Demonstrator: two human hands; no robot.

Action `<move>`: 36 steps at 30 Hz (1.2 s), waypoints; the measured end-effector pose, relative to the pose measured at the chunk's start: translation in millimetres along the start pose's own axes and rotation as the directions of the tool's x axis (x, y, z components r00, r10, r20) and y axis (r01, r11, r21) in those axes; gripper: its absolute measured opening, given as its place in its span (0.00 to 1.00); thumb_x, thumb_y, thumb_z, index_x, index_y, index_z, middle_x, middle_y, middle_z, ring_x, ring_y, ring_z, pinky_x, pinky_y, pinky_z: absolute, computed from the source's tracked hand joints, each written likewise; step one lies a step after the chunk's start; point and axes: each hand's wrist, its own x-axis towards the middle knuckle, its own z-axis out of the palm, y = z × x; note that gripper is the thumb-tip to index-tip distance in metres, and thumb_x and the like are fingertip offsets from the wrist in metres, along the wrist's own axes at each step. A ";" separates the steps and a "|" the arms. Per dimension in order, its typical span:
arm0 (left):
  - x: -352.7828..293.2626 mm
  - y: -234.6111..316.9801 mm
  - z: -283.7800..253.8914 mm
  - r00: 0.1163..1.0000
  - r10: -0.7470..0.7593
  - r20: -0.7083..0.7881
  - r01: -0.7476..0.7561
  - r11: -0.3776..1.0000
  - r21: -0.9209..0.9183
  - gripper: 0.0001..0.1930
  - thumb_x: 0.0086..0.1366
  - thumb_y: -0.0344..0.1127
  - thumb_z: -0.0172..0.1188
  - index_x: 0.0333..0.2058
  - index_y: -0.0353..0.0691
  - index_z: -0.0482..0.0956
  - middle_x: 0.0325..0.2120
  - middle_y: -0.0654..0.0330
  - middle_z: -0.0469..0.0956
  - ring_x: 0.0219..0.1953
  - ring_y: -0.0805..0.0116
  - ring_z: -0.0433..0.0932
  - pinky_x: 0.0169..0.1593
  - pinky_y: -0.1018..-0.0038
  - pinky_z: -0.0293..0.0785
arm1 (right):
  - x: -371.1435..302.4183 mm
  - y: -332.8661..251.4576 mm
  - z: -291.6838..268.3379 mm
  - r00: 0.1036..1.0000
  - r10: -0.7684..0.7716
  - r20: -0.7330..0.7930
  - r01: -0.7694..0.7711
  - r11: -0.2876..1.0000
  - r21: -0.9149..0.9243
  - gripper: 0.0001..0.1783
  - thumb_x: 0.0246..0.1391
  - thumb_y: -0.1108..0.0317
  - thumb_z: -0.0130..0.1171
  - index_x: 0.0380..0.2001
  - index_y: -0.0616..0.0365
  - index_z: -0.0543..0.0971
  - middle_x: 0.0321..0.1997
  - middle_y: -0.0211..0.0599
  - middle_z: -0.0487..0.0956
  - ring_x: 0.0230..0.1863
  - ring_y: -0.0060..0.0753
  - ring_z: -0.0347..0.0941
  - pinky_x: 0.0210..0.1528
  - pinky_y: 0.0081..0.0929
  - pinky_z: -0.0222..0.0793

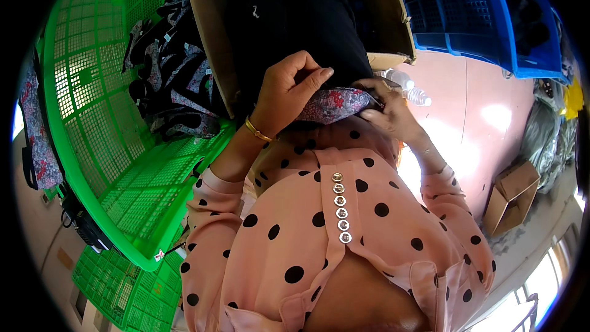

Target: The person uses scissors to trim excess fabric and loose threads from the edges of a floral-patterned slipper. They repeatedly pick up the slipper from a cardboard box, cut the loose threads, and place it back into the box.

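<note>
Floral fabric piece (335,104) in hand
Nearest side of the cardboard box (208,31): right hand (388,106) grips its end; left hand (287,89) curls beside it, grip unclear. Seemingly adjusting the edge; next calls for steady pinching.

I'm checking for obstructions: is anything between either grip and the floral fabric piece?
Nothing visible is in the way. The right grip holds the floral fabric piece at its right end; the left grip is at its left end, though whether it touches is unclear.
</note>
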 end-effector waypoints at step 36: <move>-21.2 4.0 -3.9 0.821 -0.569 -0.035 0.377 0.588 -0.716 0.09 0.66 0.36 0.61 0.27 0.42 0.79 0.22 0.68 0.78 0.21 0.81 0.73 0.27 0.83 0.67 | 53.2 -23.9 8.1 0.988 0.065 -0.140 0.012 0.873 0.488 0.18 0.66 0.56 0.54 0.31 0.60 0.73 0.20 0.22 0.66 0.22 0.12 0.60 0.24 0.13 0.55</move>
